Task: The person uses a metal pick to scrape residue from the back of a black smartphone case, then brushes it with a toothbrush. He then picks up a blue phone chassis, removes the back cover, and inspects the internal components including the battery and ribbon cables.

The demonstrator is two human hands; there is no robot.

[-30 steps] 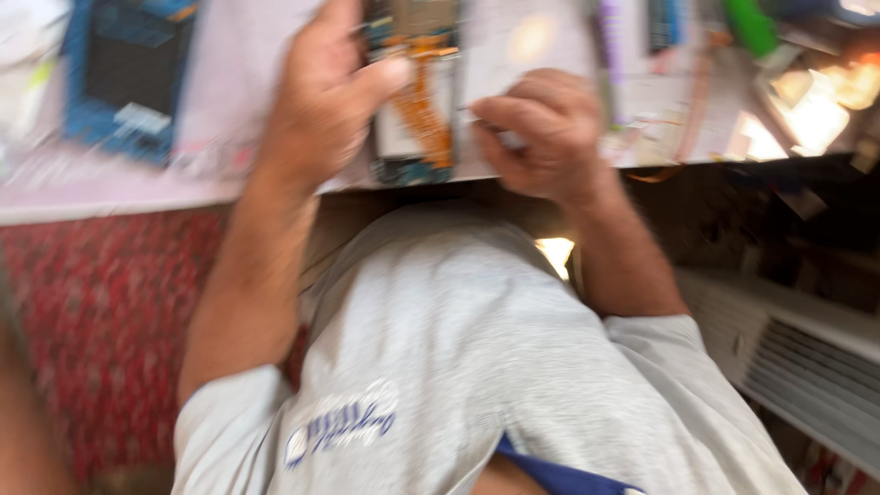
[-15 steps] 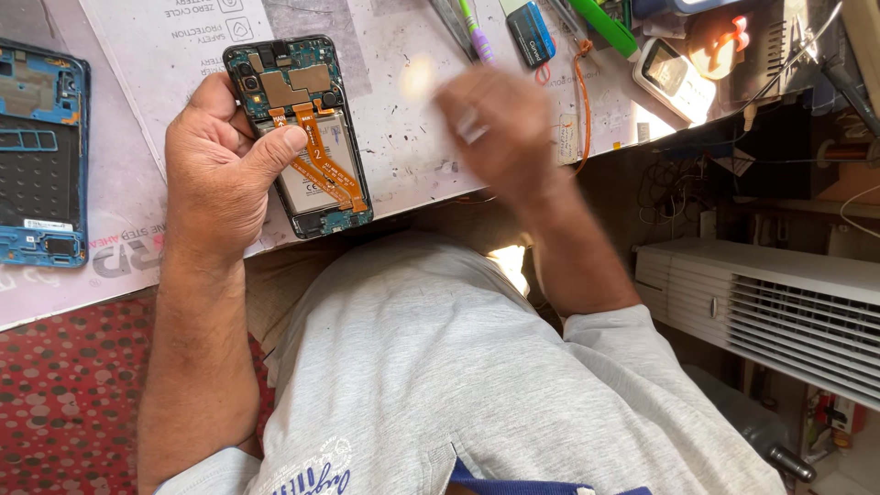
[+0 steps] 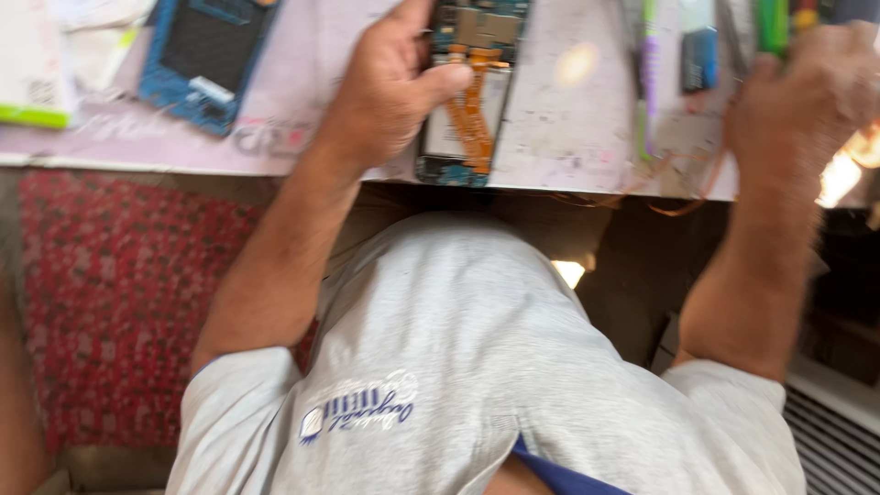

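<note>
My left hand (image 3: 385,92) grips an opened phone (image 3: 463,110) with its back off. It shows a blue circuit board and an orange flex cable, and my thumb presses on its side. The phone lies at the near edge of a pale, stained worktable (image 3: 568,119). My right hand (image 3: 807,92) is blurred at the right end of the table, fingers curled, close to a green-handled tool (image 3: 773,23). I cannot make out whether that hand holds anything.
A blue phone frame (image 3: 206,55) lies at the table's left, next to a white box (image 3: 32,82) with a green edge. A purple pen (image 3: 647,73) and a small blue part (image 3: 698,57) lie between my hands. A red patterned carpet (image 3: 119,293) is below left, a white slatted appliance (image 3: 830,431) below right.
My right hand has moved from the middle of the table out to the right, toward the tools. The left hand keeps its grip on the phone while the view shifts.
</note>
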